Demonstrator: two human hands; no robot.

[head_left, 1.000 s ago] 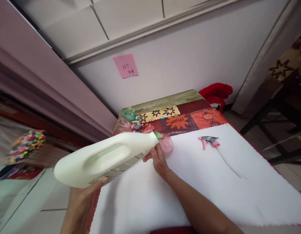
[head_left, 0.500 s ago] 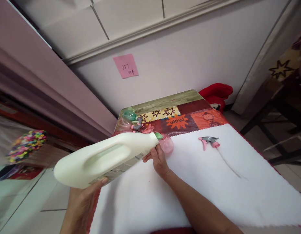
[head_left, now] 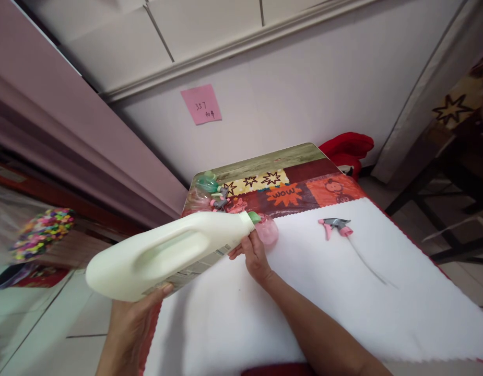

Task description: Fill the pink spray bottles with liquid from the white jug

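Your left hand (head_left: 136, 310) grips from beneath with its thumb (head_left: 165, 290) showing, while your right forearm (head_left: 311, 313) slants forward and leftward to your right hand (head_left: 257, 259), fingers (head_left: 236, 253) partly bent.

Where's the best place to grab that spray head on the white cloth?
I'd probably take the spray head by its grey body, from above: it lies uncovered on the white cloth, and that part looks chunkier than the thin tube.
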